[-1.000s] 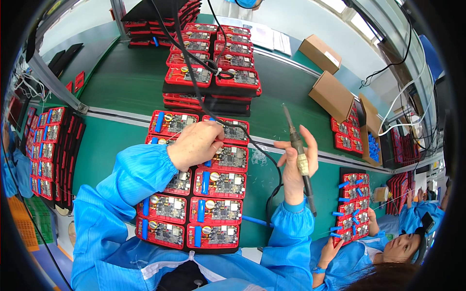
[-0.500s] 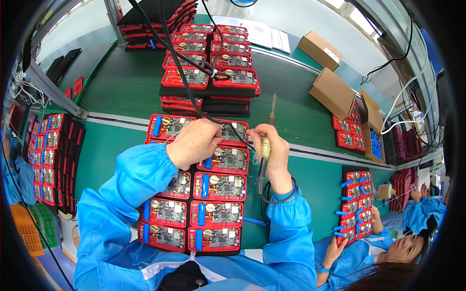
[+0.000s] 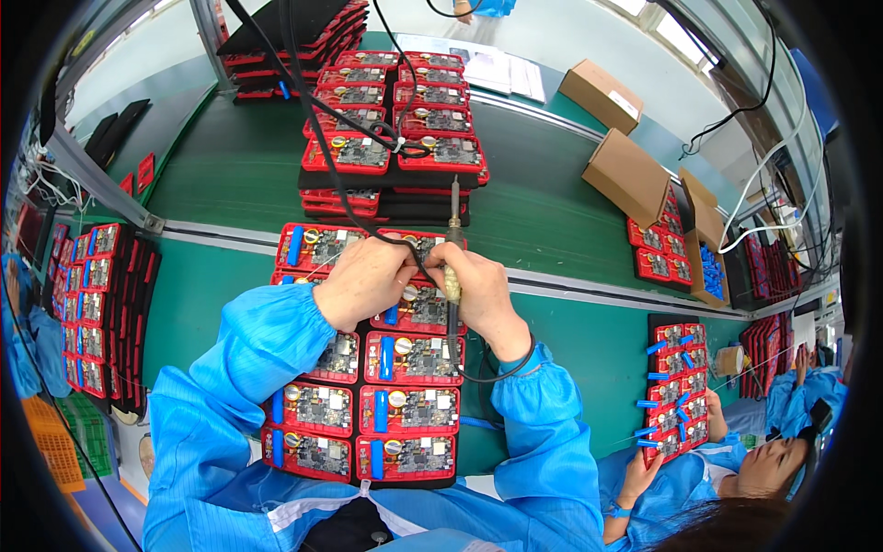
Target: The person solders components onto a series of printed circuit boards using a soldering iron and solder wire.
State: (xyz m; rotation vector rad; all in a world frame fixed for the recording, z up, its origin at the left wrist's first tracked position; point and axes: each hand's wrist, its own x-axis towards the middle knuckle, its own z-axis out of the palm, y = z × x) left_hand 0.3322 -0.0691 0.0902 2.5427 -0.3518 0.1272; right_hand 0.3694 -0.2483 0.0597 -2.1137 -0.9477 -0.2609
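Observation:
A black tray of red-framed circuit boards [image 3: 409,408] lies in front of me, with blue cylinders [image 3: 381,411] along many boards' left sides. My left hand [image 3: 366,281] is over the upper boards, its fingers pinched together; what they hold is hidden. A thin pale strand [image 3: 322,267] shows beside that hand. My right hand [image 3: 486,296] grips a soldering iron [image 3: 452,283] against the palm, the metal tip pointing away from me. Its thumb and forefinger meet close to my left fingertips, above a board in the top right part of the tray.
Stacked board trays stand ahead [image 3: 441,152] and at the left [image 3: 96,299]. Black cables [image 3: 336,175] hang down near my hands. Cardboard boxes [image 3: 628,178] sit at the right. A co-worker's hand [image 3: 636,478] holds another board tray [image 3: 676,391] at lower right.
My right hand has moved left with the soldering iron, bringing its fingertips close to my left hand. The iron now stands more upright. My left hand has barely shifted.

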